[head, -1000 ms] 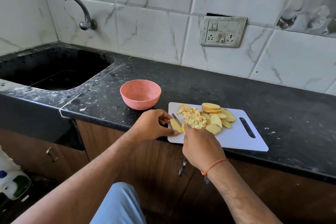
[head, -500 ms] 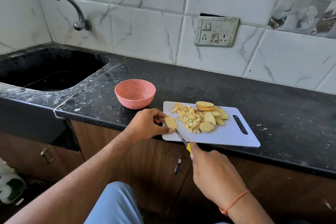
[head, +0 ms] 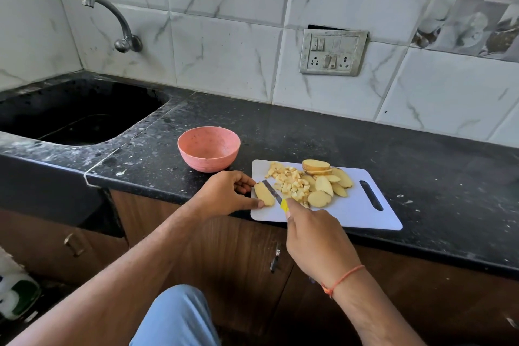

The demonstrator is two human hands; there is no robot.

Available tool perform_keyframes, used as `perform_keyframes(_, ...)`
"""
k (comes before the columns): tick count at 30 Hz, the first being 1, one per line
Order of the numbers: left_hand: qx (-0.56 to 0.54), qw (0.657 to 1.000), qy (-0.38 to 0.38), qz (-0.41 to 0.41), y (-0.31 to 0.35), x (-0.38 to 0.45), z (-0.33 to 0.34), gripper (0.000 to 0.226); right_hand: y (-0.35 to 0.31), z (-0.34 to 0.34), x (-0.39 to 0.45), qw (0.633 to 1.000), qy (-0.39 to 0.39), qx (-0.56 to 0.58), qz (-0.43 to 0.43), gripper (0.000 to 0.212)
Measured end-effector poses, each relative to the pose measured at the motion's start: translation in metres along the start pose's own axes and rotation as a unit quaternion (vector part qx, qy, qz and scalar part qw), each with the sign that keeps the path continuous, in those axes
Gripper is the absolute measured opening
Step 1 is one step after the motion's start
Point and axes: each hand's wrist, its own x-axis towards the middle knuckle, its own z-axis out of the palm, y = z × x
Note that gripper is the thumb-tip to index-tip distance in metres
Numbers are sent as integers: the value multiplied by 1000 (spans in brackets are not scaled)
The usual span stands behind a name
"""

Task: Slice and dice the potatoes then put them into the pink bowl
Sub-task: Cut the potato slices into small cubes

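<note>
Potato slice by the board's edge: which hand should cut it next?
The right hand. It already grips the knife, with the blade lying against the potato slice. The left hand pinches that slice on the cutting board, so it is better placed to steady it.

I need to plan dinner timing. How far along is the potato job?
Partly done. A pile of dice and several slices lie on the board. In hand: the left hand holds one slice at the board's left edge while the right hand lays the knife along it. Left: dicing the remaining slices and moving everything into the bowl, which looks empty.
</note>
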Motion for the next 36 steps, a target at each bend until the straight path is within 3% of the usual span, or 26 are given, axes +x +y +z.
perform_keyframes(8,-13,1000,12,-7,-3,3,3,59,-8,19,28,1000,-10,-22,-11,44)
perform_keyframes(17,-17,1000,14,-13,-4,5,5,56,-10,19,42,999,-46,-13,8,34)
perform_keyframes(28,-17,1000,18,-7,-1,1,5,57,5,11,-15,998,-40,-54,-10,37)
perform_keyframes(33,-23,1000,18,-5,0,0,5,57,6,4,-38,997,-48,-59,-2,52)
perform_keyframes(36,-24,1000,19,-6,-2,0,5,55,13,2,-45,998,-49,-43,3,47)
